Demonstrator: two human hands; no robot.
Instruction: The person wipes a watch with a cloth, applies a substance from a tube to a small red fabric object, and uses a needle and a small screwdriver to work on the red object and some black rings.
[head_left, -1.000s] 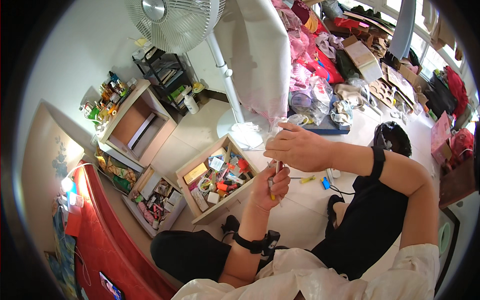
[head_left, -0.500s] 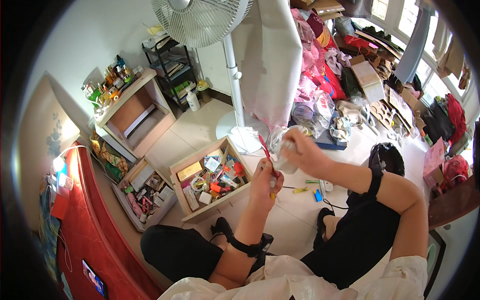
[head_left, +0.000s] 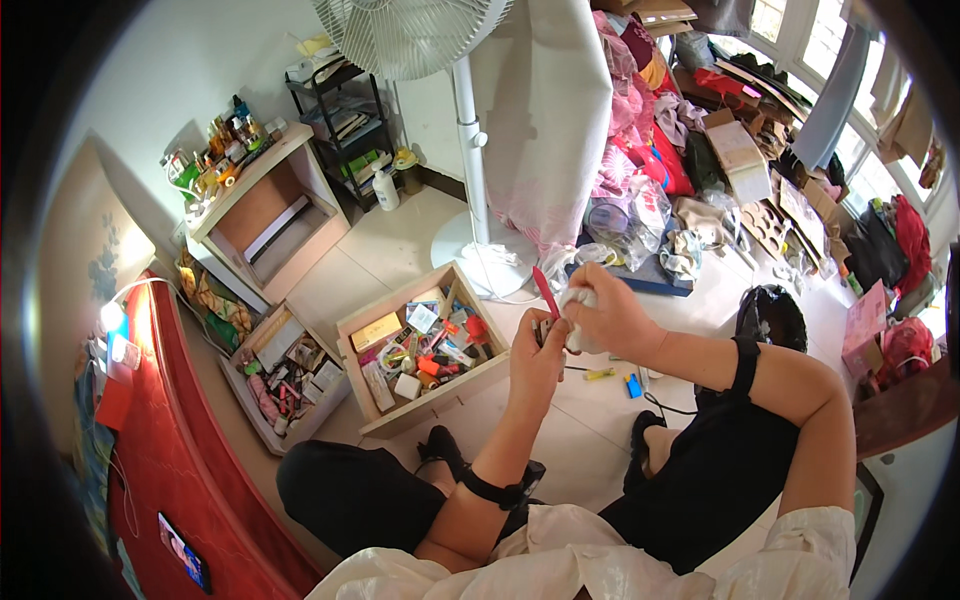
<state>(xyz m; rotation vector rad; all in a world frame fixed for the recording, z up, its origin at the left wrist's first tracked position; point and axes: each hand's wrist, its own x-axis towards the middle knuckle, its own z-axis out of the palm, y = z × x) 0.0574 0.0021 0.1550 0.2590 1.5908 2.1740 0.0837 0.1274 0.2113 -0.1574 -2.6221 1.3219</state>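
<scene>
My left hand (head_left: 536,362) is closed around a slim pinkish-red item (head_left: 545,290) that points up and away from me; its exact kind is unclear. Bunched white tissue or cloth (head_left: 577,304) is gripped in my right hand (head_left: 612,318), right beside the red item and touching or nearly touching it. Both hands are held above the floor, to the right of a wooden drawer (head_left: 392,424) full of small boxes, tubes and bottles. My right fingers partly hide the tissue.
A second drawer (head_left: 237,386) of small items sits left of the first, near a wooden cabinet (head_left: 290,270). A white standing fan (head_left: 468,150) rises behind. A blue object (head_left: 633,386) and a yellow one (head_left: 599,374) lie on the floor. A black bin (head_left: 772,300) stands at right.
My right hand has come slightly lower and closer to the red item, bringing the white tissue against or beside it. The red item now tilts a little differently in my left hand.
</scene>
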